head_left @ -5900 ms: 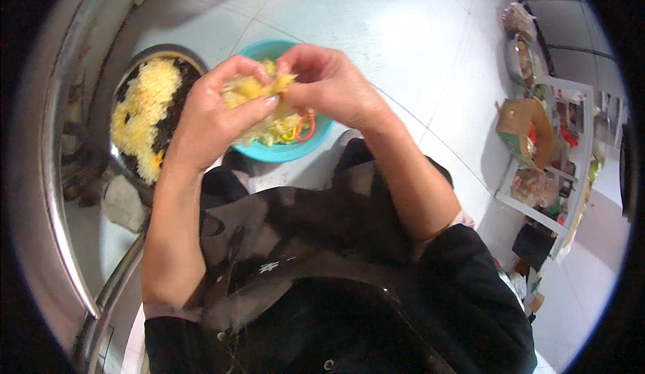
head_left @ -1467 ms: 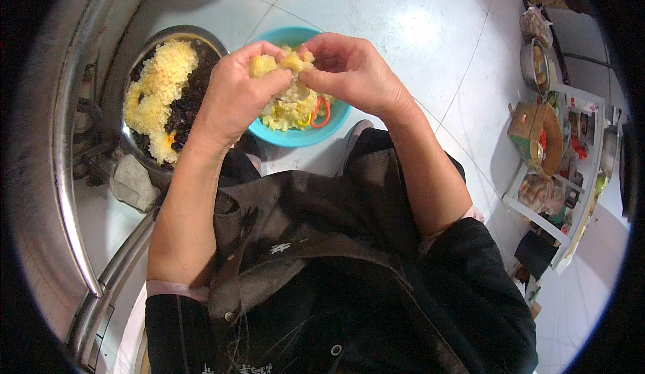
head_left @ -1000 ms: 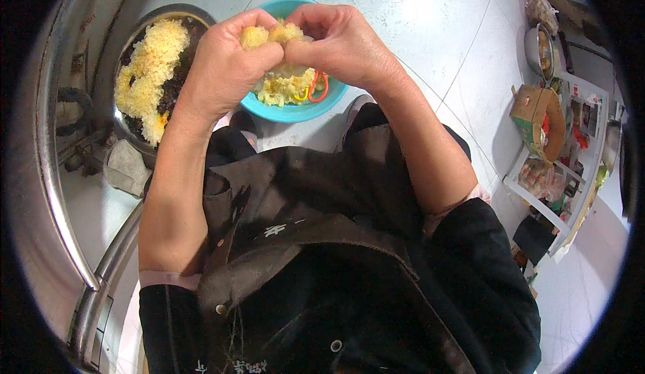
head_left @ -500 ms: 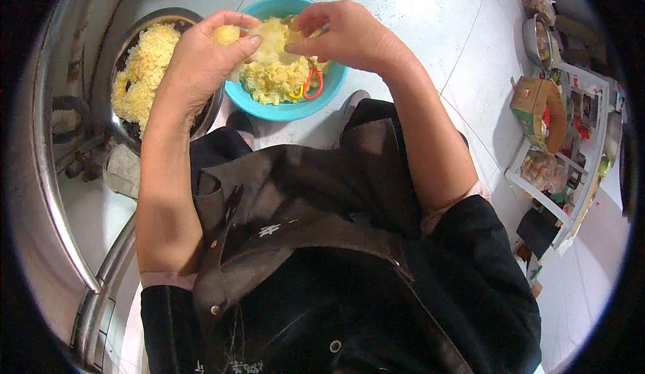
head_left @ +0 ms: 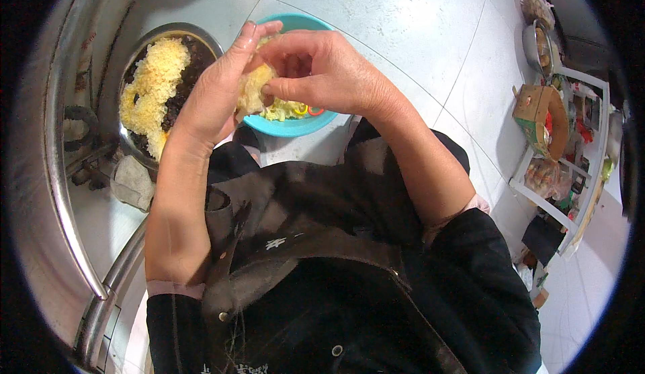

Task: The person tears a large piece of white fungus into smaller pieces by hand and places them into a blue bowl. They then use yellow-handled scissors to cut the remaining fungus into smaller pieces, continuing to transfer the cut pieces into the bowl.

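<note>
Pale tiles point(head_left: 416, 45) spread out beyond the fingers, and well off to their right I can see a white rack point(head_left: 545, 202) with an open carton point(head_left: 531, 108) beside it. Close in, both bare hands meet over a turquoise bowl point(head_left: 295, 129). Between them is a yellow piece point(head_left: 254, 90), soft and ragged, lying against the palm side of the left hand point(head_left: 218, 95). On that hand the upper digits stretch up and away from the piece; the lower ones are hidden from me, so I can't tell whether they grip. Across from it, the right hand point(head_left: 321, 71) has its thumb tip pressed to the piece and its fingers curled over, pinching it. Under the right fingers, yellow scraps point(head_left: 281, 110) lie in the bowl, next to a yellow loop point(head_left: 303, 110) and a red loop point(head_left: 316, 112). Left of the left fingers sits a metal pan point(head_left: 125, 136), where a heap of yellow bits point(head_left: 153, 85) covers part of some dark stuff point(head_left: 195, 65).
</note>
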